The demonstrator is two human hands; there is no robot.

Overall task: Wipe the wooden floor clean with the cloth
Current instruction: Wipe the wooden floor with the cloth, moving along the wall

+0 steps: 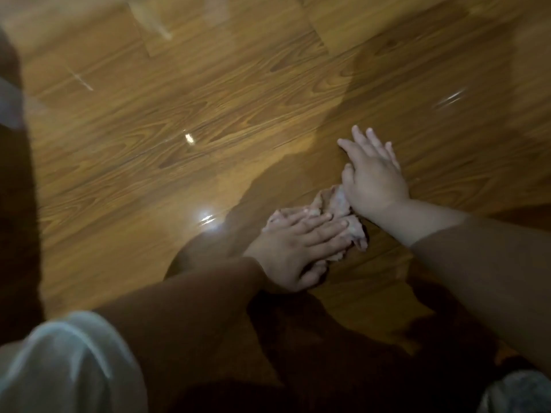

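Straight-fingered, the left hand [293, 248] presses the crumpled cloth [335, 204] to the wooden floor [179, 114]. The right hand [374, 177] lies spread flat just beyond, its heel touching the cloth.

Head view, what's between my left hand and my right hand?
The crumpled cloth, seen in the head view: the left hand presses flat on it, and the right hand borders it.
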